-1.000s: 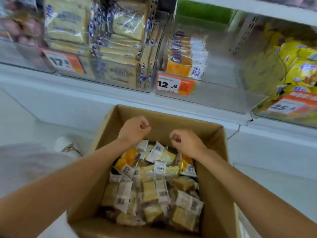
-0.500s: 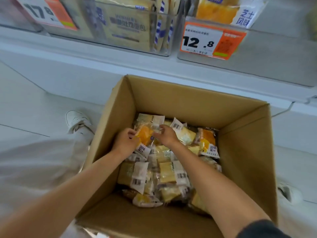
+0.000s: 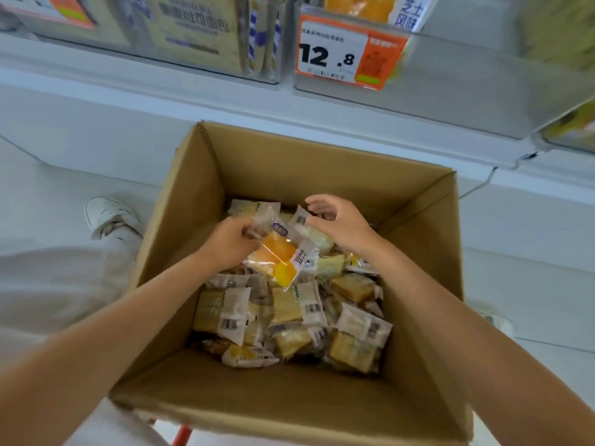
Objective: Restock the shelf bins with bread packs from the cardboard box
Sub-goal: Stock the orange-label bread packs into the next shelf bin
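Observation:
An open cardboard box [image 3: 322, 169] stands below the shelf, filled with several wrapped bread packs [image 3: 289, 310]. My left hand [image 3: 228, 243] grips the top end of an orange bread pack [image 3: 277, 255], which hangs tilted above the pile. Over the far side of the box, my right hand [image 3: 341, 220] pinches the barcoded end of a pale bread pack [image 3: 314, 235] between thumb and curled fingers. The clear shelf bin [image 3: 450, 85] with the 12.8 price tag [image 3: 347, 53] sits above the box and holds the same orange packs at its top edge.
To the left, a second clear bin [image 3: 199, 33] holds beige toast packs. A white shelf ledge [image 3: 128, 101] runs between the bins and the box. My white shoe [image 3: 109, 217] and trouser leg lie left of the box. A red bar [image 3: 182, 436] shows under the box's near edge.
Both hands went down into the box from above it. My left hand has lifted an orange pack off the pile, and my right hand has shifted to the far right packs.

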